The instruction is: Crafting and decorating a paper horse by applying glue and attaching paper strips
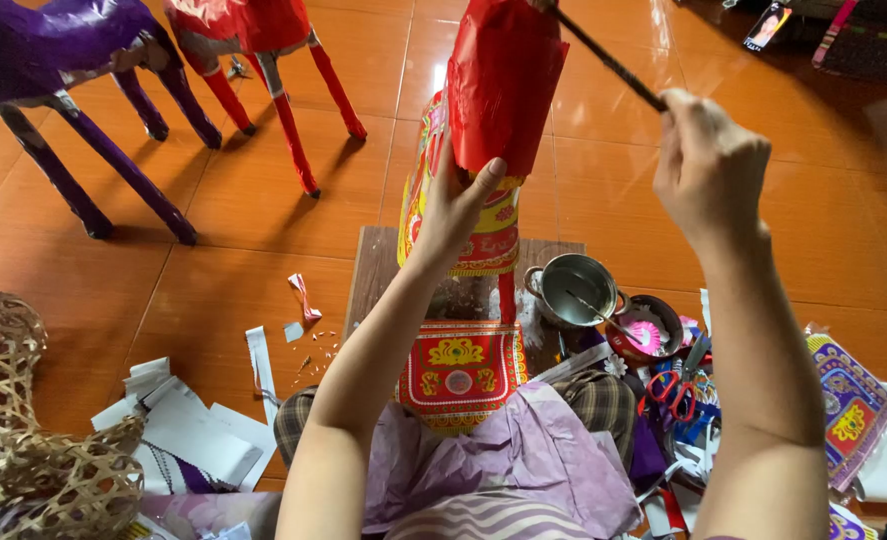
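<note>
Centrally: red paper figure (503,80), upright, grasped at its lower edge by left hand (458,205) fingers. Right hand (708,160), fingers clenched round a thin dark stick (608,62) slanting up to the figure's top. Below the fingers: metal pot (575,288), red scissors (671,392), wooden surface (373,270).

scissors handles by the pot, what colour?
Red. The scissors lie right of the small metal pot, among paper scraps; the head view shows them clearly.

Orange tiled floor (243,210), wooden board (373,265), paper scraps (188,425), woven bamboo frame (23,440), small metal pot (575,288)
</note>
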